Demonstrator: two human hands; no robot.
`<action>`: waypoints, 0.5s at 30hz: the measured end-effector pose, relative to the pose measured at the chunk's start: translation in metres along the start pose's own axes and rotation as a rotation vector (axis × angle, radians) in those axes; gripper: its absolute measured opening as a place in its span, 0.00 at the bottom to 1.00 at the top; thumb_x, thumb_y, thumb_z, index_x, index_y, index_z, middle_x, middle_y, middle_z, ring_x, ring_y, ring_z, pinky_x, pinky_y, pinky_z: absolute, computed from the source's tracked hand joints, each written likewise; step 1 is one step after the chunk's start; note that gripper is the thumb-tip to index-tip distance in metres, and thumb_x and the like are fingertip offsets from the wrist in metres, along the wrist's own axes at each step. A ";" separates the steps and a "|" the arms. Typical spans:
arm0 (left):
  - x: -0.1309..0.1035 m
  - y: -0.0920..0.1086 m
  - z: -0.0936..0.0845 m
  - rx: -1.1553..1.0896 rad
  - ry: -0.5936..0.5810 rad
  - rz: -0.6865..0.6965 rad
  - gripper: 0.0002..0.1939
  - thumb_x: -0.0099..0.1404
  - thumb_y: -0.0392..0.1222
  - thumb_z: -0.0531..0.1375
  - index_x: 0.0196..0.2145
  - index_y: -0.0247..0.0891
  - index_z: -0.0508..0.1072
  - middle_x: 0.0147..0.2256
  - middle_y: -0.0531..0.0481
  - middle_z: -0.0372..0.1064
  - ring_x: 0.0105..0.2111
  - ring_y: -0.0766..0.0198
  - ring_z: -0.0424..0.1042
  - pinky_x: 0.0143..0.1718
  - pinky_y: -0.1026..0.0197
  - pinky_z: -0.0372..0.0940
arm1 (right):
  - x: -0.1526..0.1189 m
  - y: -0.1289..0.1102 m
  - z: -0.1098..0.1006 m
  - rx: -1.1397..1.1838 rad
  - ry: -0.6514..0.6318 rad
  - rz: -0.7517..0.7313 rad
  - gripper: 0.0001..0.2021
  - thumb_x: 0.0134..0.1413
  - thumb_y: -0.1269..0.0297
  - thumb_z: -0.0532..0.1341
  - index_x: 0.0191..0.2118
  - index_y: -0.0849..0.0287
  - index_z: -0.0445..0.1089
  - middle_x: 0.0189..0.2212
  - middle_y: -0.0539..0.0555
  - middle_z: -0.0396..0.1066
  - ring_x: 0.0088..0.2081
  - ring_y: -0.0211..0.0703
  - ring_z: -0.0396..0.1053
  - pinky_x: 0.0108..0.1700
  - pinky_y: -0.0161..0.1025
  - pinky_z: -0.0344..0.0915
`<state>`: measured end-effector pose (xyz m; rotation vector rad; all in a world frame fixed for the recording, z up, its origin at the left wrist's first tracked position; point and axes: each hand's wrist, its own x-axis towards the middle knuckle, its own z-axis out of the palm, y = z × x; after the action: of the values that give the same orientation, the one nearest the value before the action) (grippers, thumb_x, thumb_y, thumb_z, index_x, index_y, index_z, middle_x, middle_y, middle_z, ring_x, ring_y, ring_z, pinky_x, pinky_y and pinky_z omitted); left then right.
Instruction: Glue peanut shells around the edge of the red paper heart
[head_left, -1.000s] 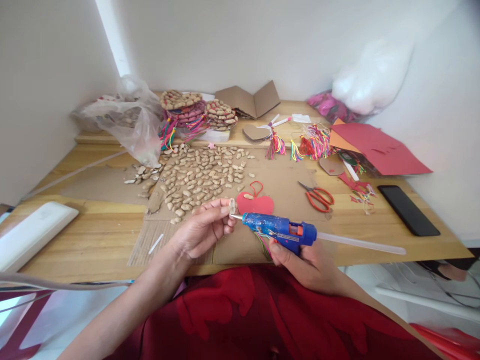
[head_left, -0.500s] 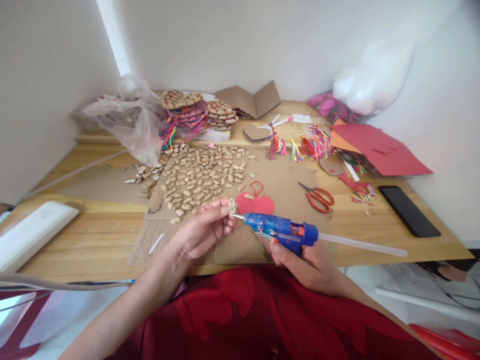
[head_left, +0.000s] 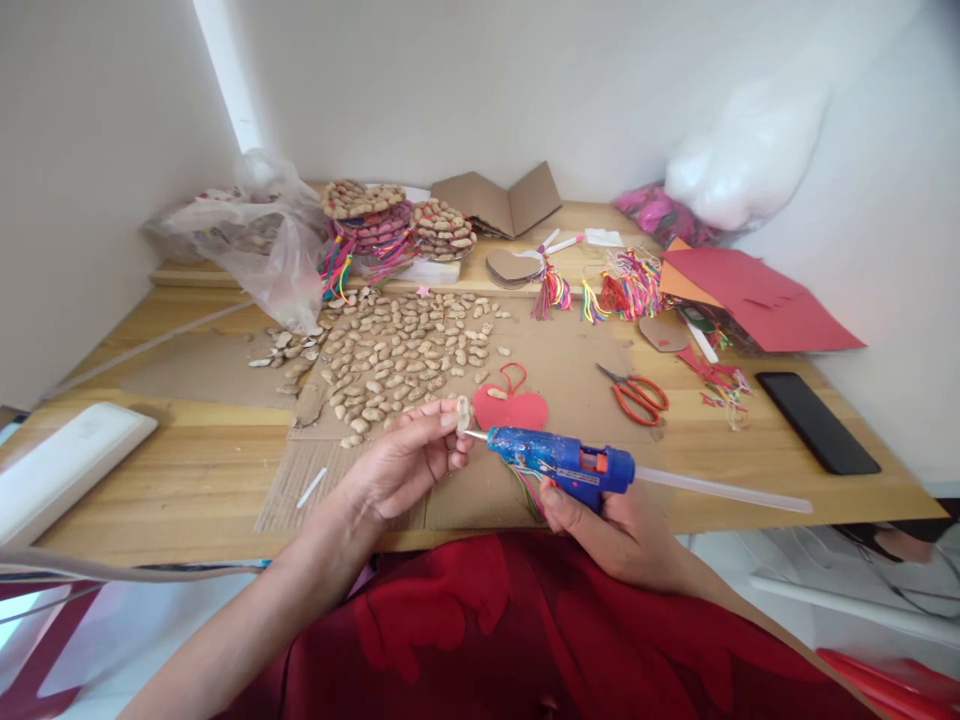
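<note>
Your L hand [head_left: 409,455] pinches a pale tan peanut [head_left: 463,412] over the brown cardboard sheet [head_left: 566,345]; your R hand [head_left: 611,530] grips the blue plastic glue gun [head_left: 559,462], its metal nozzle [head_left: 475,434] at the peanut's lower end (touching or just off, can't tell). Risk: nozzle's prob. hot, so a slip of either hand could burn you; too much squeeze might run glue onto skin. Count: 1 gun w/ 1 translucent glue stick [head_left: 724,490], 1 red heart-shaped piece [head_left: 521,411] w/ 1 small tan peanut [head_left: 496,394] on it, 1 pr. orange-handled scissors [head_left: 627,381], 1 black phone [head_left: 817,420]. Loose tan peanuts [head_left: 401,345]: dozens, too many for exact no.
</note>
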<state>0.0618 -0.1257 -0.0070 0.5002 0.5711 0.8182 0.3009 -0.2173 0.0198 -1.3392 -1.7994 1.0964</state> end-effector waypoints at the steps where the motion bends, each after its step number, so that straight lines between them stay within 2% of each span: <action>1: 0.000 0.000 0.000 0.000 -0.002 0.003 0.13 0.55 0.39 0.77 0.30 0.34 0.77 0.27 0.53 0.72 0.27 0.69 0.71 0.28 0.69 0.68 | 0.000 0.000 0.000 0.003 -0.002 -0.001 0.12 0.69 0.59 0.59 0.31 0.54 0.66 0.23 0.47 0.64 0.25 0.41 0.63 0.27 0.39 0.59; 15: 0.000 0.001 -0.001 0.001 -0.006 0.000 0.14 0.54 0.41 0.78 0.30 0.34 0.79 0.27 0.52 0.71 0.27 0.69 0.71 0.28 0.69 0.68 | 0.002 -0.003 0.000 0.031 -0.008 0.011 0.13 0.70 0.58 0.59 0.32 0.54 0.66 0.24 0.47 0.65 0.25 0.40 0.64 0.28 0.38 0.61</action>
<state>0.0607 -0.1250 -0.0068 0.5035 0.5663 0.8164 0.2988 -0.2159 0.0228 -1.3300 -1.7756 1.1325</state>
